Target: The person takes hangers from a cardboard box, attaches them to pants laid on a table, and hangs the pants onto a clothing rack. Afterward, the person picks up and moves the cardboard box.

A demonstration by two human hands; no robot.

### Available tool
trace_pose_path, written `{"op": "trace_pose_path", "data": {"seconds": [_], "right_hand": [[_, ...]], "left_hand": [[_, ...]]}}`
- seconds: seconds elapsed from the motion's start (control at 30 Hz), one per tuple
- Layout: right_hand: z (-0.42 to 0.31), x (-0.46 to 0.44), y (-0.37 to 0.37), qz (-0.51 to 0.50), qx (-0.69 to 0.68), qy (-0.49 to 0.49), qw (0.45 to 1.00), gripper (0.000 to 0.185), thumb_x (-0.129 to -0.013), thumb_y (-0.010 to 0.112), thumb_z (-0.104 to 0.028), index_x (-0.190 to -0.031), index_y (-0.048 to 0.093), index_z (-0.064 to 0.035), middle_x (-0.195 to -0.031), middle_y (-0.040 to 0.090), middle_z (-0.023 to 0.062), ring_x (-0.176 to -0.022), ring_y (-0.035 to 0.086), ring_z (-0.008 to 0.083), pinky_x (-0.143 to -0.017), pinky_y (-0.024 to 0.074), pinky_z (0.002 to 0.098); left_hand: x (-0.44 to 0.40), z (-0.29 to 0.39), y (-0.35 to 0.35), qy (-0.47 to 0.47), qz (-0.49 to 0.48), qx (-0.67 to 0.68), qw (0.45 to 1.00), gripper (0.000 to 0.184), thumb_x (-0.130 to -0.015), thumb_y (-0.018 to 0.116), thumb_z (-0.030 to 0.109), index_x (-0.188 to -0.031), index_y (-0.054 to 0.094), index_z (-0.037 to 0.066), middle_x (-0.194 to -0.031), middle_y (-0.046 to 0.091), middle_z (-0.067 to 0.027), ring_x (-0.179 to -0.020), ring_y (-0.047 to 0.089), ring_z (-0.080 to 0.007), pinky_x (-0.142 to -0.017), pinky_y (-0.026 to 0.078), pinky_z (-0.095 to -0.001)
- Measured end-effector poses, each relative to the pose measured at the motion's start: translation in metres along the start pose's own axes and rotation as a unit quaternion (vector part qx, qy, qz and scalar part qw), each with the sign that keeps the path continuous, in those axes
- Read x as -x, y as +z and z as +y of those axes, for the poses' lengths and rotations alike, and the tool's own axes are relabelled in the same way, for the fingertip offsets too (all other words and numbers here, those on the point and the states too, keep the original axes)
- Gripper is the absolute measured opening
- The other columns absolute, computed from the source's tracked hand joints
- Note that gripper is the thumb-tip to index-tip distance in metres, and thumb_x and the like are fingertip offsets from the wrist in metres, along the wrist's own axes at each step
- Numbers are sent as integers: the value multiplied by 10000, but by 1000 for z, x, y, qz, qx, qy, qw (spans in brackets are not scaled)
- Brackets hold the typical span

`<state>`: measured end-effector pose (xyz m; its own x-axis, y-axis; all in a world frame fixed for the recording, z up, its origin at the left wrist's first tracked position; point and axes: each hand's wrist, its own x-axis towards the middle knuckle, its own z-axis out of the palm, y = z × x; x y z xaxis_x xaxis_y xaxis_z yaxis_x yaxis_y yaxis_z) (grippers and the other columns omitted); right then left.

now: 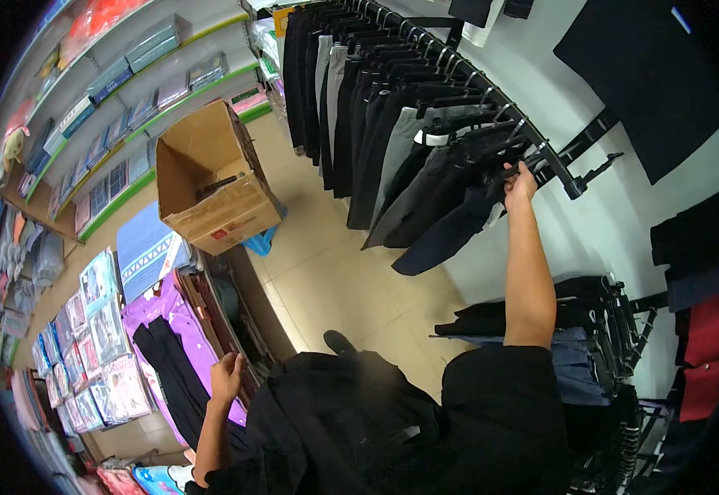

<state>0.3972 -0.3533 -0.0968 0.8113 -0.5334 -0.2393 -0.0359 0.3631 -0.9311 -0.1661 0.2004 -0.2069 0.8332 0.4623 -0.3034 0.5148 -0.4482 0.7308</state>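
- a hanger (pixel 531 157) is apparently being pinched by the right hand (pixel 520 185).
- left hand (pixel 226 376) is being held curled, contents unclear.
- next, steady support is likely being required.

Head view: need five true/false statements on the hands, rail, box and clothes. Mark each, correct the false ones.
1. The right hand is up near one end of the clothes rail. True.
2. The cardboard box is closed. False: its top is open.
3. The left hand is on the rail. False: it is well away from it, near the purple garment.
4. A black garment lies over the purple one. True.
5. The rail holds only white garments. False: most are dark, some grey.
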Motion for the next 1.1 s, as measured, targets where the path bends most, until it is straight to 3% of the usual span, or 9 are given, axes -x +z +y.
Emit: {"op": "trace_pose_path", "data": {"seconds": [0.27, 0.37, 0.53, 0.6, 0.7, 0.8, 0.9, 1.0, 1.1], "right_hand": [[15, -3, -31, -21, -2, -44, 999, 311, -937, 614, -325, -1109, 582, -67, -1113, 682, 115, -632, 577, 170, -535, 381, 275], [65, 3, -67, 77, -24, -133, 988, 205, -944, 535, -241, -1052, 565, -69, -892, 630, 73, -611, 496, 139, -524, 365, 281], [229, 50, -157, 11, 215, 155, 964, 222, -988, 483, -194, -835, 592, -77, -676, 516, 38, -560, 456, 161, -515, 395, 317], [343, 48, -228, -184, 166, 287, 925, 225, -995, 489, -222, -830, 584, -102, -676, 554, 57, -545, 492, 159, -485, 396, 307], [367, 141, -226, -279, 384, 427, 770, 213, -980, 526, -227, -1041, 627, -50, -845, 667, 96, -681, 646, 217, -561, 498, 328], [371, 217, -188, -384, 590, 414, 577, 222, -965, 552, -168, -1087, 652, -13, -905, 702, 105, -711, 688, 214, -596, 523, 305], [383, 250, -165, -481, 621, 338, 518, 233, -963, 556, -156, -1084, 670, 7, -928, 712, 124, -686, 695, 207, -584, 528, 302], [391, 259, -121, -451, 597, 342, 569, 220, -963, 561, -159, -1064, 677, -1, -902, 715, 126, -680, 708, 203, -562, 526, 300], [402, 259, -77, -400, 572, 356, 621, 205, -966, 554, -157, -1057, 665, -11, -886, 718, 122, -680, 712, 204, -556, 527, 292]], "left_hand": [[-4, -3, 12, 30, 13, -108, 994, 303, -974, 611, 250, -869, 619, -34, -723, 647, -206, -665, 668, -336, -633, 505, -393], [-7, -31, 21, 19, 18, -117, 993, 299, -966, 613, 248, -861, 608, -32, -703, 621, -222, -665, 645, -389, -625, 493, -434], [23, -32, 24, -42, 47, -125, 990, 171, -915, 617, 162, -870, 632, -2, -780, 661, -196, -732, 656, -387, -666, 509, -444], [37, -43, 27, -35, 106, -77, 991, 82, -867, 620, 99, -876, 646, 21, -833, 683, -176, -768, 661, -383, -694, 519, -439], [61, -71, 17, -46, 73, -144, 986, 94, -766, 616, 23, -833, 674, 55, -898, 703, -143, -804, 669, -373, -732, 530, -432], [82, -105, 16, -196, 26, -67, 978, 97, -757, 592, 67, -762, 687, 47, -847, 696, -180, -815, 671, -396, -754, 524, -450], [106, -158, 26, -263, 59, -50, 962, 168, -816, 578, 155, -819, 696, 34, -851, 694, -223, -858, 683, -408, -783, 523, -472], [129, -238, 54, -340, 80, -37, 936, 231, -857, 573, 197, -946, 693, 20, -901, 695, -243, -874, 685, -418, -784, 528, -479], [122, -222, 42, -462, 74, 159, 869, 186, -896, 606, 183, -911, 688, 17, -798, 707, -112, -686, 678, -241, -632, 525, -389]]}}
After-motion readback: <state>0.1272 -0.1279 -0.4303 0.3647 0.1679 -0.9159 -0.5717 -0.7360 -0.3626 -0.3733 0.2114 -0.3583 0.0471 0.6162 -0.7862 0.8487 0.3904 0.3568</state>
